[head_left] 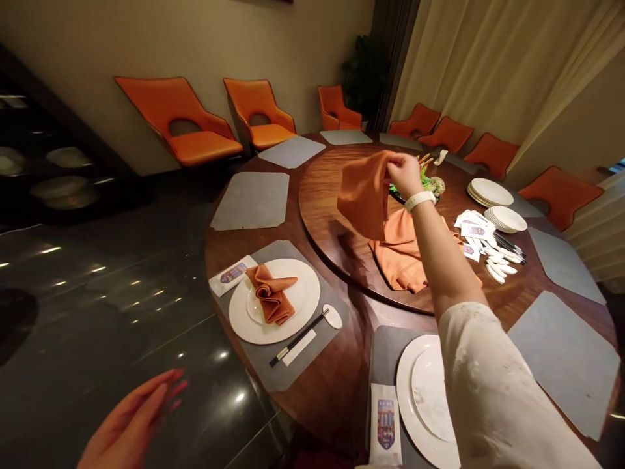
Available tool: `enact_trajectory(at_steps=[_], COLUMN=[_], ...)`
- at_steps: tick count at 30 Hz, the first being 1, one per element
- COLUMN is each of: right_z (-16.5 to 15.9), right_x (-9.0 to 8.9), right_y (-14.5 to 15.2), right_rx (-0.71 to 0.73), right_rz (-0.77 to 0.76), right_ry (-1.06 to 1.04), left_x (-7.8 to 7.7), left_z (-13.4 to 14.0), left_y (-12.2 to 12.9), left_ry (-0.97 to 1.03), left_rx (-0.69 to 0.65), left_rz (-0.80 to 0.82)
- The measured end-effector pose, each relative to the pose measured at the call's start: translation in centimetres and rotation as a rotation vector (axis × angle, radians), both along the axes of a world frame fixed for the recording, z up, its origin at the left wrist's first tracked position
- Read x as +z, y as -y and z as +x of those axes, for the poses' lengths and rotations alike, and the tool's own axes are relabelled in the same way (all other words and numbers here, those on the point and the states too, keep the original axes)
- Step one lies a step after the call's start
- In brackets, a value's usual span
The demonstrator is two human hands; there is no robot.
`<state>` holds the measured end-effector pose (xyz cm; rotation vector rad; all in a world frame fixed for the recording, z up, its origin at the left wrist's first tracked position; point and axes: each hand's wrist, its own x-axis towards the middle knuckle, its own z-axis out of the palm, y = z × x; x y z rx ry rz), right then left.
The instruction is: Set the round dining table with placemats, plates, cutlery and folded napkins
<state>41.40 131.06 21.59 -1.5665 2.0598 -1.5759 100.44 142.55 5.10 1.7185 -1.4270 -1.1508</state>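
Right-hand fingers (pixel 393 170) pinching orange napkin (pixel 364 194), upper edge gripped, remainder hanging below

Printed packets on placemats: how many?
2: one packet left of the napkin-topped plate, another packet left of the plate partly behind the right arm; others may be hidden.

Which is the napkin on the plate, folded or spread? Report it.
Folded: the plate napkin shows stacked pleats, gathered at its middle. By contrast, the raised napkin hangs loose from the right hand.
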Motion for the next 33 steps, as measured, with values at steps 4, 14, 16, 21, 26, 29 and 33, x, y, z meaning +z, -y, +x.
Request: enact_trajectory(at_steps=[4, 14, 16, 21, 26, 29, 33], right_z=[5.8, 33.1, 38.0, 43.5, 42.6, 41.1, 39.6], right_x=[9.6, 14.3, 12.6, 8.8, 2.7, -0.6, 0.5], right_y=[-7.2, -29.5, -33.2, -43.3, -52.1, -55.5, -59.5], right_rx=[-0.005, 0.178, 0.300, 0.437, 0.323, 0.317, 0.341], right_rz=[-0.140, 0.161, 0.368, 0.377, 0.467, 0.531, 0.383], right_ry=[-0.018, -0.821, -0.934, -0.864, -0.428, -0.202, -0.101], left_x=[4.6, 13.7, 15.2, 15.6, 14.5, 14.7, 15.4], left_z=[-3.4, -9.7, -9.5, -5.9, -0.7, 2.2, 3.0], left_y=[-1.4, -11.7, -14.5, -20.9, -25.0, -27.0, -31.6], left_ry=[-0.269, -0.647, -0.611, -0.463, -0.552, -0.570, -0.411], left_rx=[-0.087, -0.651, -0.724, -1.085, -1.030, -0.882, -0.941], left_rz=[0.079, -0.479, -0.606, -0.570, -0.409, -0.453, -0.429])
